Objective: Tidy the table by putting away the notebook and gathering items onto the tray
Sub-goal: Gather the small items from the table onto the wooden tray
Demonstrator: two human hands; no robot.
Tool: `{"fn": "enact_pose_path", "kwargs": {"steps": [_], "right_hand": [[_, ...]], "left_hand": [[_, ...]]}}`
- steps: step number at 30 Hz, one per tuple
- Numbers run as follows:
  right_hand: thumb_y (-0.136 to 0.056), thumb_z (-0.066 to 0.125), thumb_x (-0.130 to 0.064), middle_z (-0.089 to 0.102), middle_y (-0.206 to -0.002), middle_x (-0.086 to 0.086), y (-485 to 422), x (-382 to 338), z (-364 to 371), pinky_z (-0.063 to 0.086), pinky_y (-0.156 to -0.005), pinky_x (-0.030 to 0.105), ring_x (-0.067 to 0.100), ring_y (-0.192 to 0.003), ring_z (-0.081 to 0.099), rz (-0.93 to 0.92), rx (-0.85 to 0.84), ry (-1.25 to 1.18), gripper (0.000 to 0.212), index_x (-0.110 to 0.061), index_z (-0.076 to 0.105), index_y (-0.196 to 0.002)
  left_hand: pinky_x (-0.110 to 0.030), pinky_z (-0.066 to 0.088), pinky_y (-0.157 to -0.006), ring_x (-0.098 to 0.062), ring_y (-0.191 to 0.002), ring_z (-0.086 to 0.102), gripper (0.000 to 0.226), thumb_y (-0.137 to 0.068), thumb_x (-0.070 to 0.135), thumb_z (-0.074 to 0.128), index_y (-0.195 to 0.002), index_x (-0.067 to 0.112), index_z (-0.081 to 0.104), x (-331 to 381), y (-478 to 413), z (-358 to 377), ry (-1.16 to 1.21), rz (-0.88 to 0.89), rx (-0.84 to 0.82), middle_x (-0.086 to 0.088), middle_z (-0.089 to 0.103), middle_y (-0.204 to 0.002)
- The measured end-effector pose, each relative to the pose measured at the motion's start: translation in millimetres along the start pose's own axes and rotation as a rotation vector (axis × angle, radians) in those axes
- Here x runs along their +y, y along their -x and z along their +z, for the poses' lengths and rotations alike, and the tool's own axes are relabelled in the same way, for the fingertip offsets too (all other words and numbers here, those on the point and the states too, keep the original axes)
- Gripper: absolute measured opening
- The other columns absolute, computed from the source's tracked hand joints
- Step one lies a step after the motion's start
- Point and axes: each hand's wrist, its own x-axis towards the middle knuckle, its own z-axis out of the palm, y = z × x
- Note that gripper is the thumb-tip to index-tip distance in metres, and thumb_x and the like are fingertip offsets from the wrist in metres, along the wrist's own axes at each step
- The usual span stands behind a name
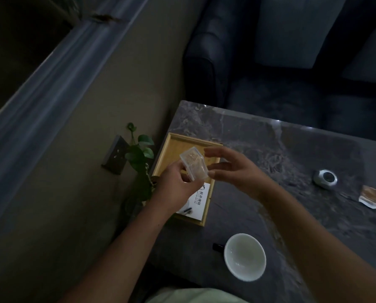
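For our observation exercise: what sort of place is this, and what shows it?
Probably a lounge or sitting room: a dark sofa stands beyond a marble table, which carries a wooden tray and a white cup.

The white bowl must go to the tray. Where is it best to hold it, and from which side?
Pinch the rim of the white bowl, thumb inside, coming from above on its right: it stands upright, mouth open and seemingly empty, and a small dark object lies close at its left side.
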Motion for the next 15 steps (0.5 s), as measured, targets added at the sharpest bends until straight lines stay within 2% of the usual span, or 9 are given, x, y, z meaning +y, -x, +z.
{"fn": "enact_pose_path", "kwargs": {"steps": [2,4,6,9,12,15], "right_hand": [[-0.087,0.074,-0.009,0.060,-0.132,0.001,-1,-7,-5,0.058,-0.077,0.029,0.018,-0.099,0.071,-0.007,-0.054,0.134,0.050,-0.020,0.058,-0.133],[-0.086,0.073,-0.010,0.062,-0.125,-0.002,1,-12,-9,0.059,-0.073,0.029,0.017,-0.091,0.071,-0.033,-0.092,0.290,0.043,-0.020,0.061,-0.127],[-0.086,0.073,-0.009,0.062,-0.124,-0.004,4,-14,-9,0.062,-0.077,0.036,0.018,-0.091,0.072,-0.033,-0.084,0.391,0.043,-0.021,0.061,-0.125],[-0.085,0.075,-0.012,0.066,-0.116,-0.004,8,-14,-6,0.063,-0.078,0.040,0.013,-0.087,0.072,-0.052,-0.051,0.533,0.047,-0.021,0.058,-0.128],[-0.084,0.077,-0.021,0.068,-0.110,-0.005,9,-12,-1,0.062,-0.076,0.040,0.009,-0.085,0.071,-0.087,-0.007,0.621,0.049,-0.023,0.058,-0.128],[-0.081,0.080,-0.021,0.068,-0.107,-0.007,7,-10,3,0.062,-0.079,0.040,0.010,-0.087,0.070,-0.094,0.027,0.654,0.052,-0.023,0.058,-0.128]], "left_hand": [[-0.023,0.058,-0.066,0.005,-0.080,0.068,0.038,-0.077,0.023,0.082,-0.097,0.045,0.059,2,0,1,-0.039,-0.014,-0.036,0.014,0.072,-0.093],[-0.026,0.060,-0.070,0.000,-0.085,0.069,0.040,-0.077,0.020,0.082,-0.104,0.041,0.061,5,0,3,-0.069,-0.021,-0.069,0.012,0.072,-0.097],[-0.026,0.058,-0.070,-0.004,-0.091,0.069,0.043,-0.079,0.018,0.081,-0.114,0.033,0.062,9,0,4,-0.090,-0.017,-0.099,0.010,0.072,-0.101],[-0.021,0.054,-0.068,-0.002,-0.091,0.067,0.044,-0.080,0.017,0.081,-0.115,0.033,0.060,12,-1,4,-0.096,-0.014,-0.131,0.012,0.070,-0.102],[-0.027,0.058,-0.076,-0.003,-0.096,0.066,0.047,-0.081,0.018,0.080,-0.120,0.030,0.059,11,-4,6,-0.088,0.005,-0.148,0.012,0.068,-0.107],[-0.017,0.052,-0.069,0.001,-0.096,0.061,0.053,-0.083,0.014,0.078,-0.121,0.038,0.051,9,-8,12,-0.093,0.027,-0.144,0.019,0.059,-0.112]]}}
